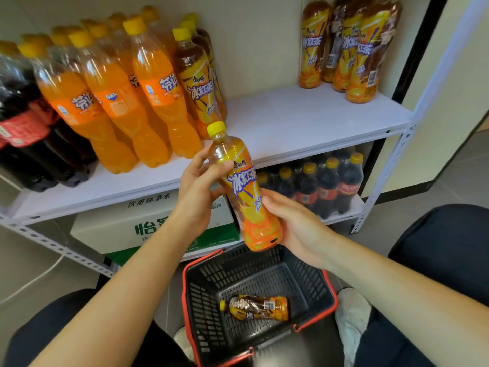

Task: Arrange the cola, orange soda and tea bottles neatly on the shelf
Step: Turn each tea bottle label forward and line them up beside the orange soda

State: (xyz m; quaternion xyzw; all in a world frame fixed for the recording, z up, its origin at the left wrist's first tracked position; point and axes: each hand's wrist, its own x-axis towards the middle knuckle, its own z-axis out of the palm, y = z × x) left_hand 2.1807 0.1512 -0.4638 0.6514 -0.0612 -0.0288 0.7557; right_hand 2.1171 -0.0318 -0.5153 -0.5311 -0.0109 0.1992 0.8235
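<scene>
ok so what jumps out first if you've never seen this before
The tea bottle held mid-frame, the left hand gripping its upper part and the right hand its base, in front of the shelf. Next, the bright row of orange soda bottles on the shelf's left half, and a black basket on the floor below with a second tea bottle lying on its side.

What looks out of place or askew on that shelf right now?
The tea is split: one tea row beside the orange soda, a tea cluster at the far right, bare shelf between. Nothing looks spilled.
</scene>
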